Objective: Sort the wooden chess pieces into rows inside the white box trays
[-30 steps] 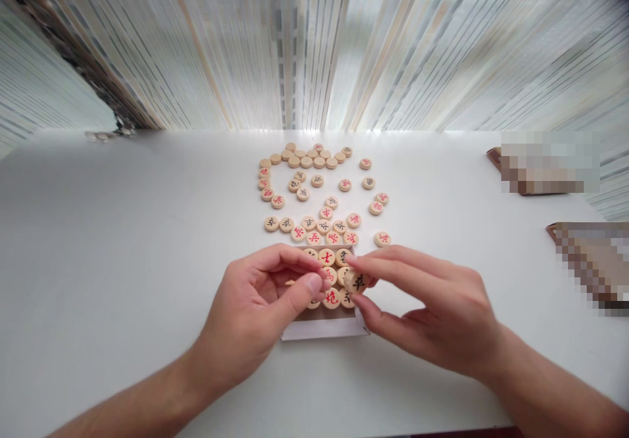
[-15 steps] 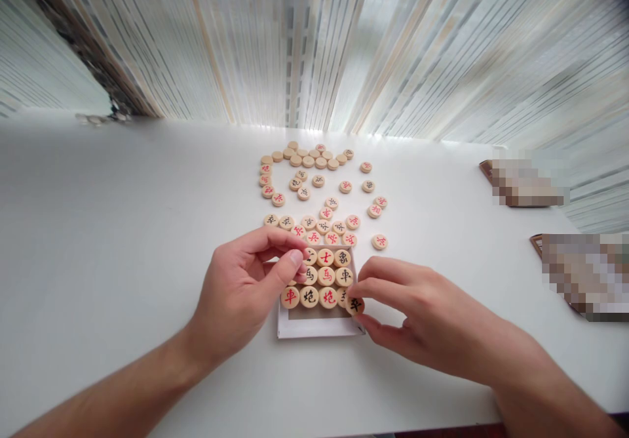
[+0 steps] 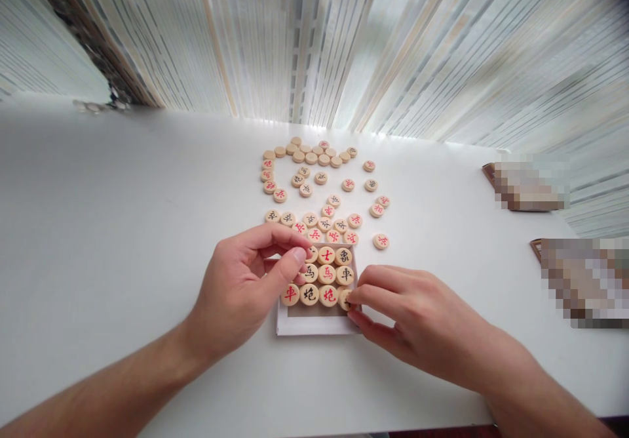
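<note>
Box [image 3: 314,325] sits lower center between curled left hand [image 3: 250,277] and right hand [image 3: 413,313], narrow at lower-right piece [image 3: 343,299]; can't tell either grip.

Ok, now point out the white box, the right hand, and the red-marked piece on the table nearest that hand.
White box [image 3: 317,326]: head view, its near wall.
Right hand [image 3: 415,303]: head view, back of the hand.
Red-marked piece [image 3: 381,241]: head view, its top face.
</note>
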`<state>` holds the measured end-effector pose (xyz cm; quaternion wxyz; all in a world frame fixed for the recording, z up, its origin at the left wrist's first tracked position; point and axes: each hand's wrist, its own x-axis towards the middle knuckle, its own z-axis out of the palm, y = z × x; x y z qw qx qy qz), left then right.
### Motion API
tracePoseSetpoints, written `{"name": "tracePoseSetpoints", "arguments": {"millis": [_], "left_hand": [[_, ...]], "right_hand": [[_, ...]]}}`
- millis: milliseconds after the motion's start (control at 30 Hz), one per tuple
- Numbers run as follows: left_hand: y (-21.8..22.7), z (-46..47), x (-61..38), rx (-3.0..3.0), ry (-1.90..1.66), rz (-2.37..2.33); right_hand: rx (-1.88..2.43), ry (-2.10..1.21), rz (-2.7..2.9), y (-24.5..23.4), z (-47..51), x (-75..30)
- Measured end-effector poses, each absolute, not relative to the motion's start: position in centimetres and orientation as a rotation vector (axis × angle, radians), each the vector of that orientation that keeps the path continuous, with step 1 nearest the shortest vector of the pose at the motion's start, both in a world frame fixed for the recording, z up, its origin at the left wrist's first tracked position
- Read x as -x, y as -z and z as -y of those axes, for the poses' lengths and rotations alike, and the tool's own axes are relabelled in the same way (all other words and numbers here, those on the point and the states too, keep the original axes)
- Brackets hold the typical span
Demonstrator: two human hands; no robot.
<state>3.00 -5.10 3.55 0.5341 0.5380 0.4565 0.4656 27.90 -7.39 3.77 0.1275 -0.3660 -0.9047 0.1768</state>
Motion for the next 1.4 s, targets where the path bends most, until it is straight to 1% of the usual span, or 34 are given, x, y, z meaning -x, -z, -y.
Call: {"name": "tracePoseSetpoints", "arguments": {"millis": [367,733,933,1100,1233,1400], "left_hand": [[-3.6,5.0,-3.0,-1.304,-1.121,-1.102],[-3.5,5.0,-2.8,-1.334,-1.129,-1.104],[-3.5,4.5,-2.3,-1.379,-1.193,-1.141],[-3.1,3.4,-1.5,-1.434,-1.31,-1.21],[-2.8,2.5,-0.7,-1.465,-1.352,-1.238],[-2.3,1.6,-0.1,-1.527,-1.33,-1.314]], "right_hand": [[1.078,-0.452,2.627,-3.6,7.3,-27.8],[1.052,-0.467,2.597,-4.0,7.4,-28.2],[1.053,-0.419,2.269,-4.6,5.8,-29.0],[1.252,-0.318,1.947,-2.9,3.9,-29.4],[1.356,-0.382,1.77,-1.3,2.9,-29.8],[1.386,-0.431,1.652,-0.6,2.1,-30.1]]}}
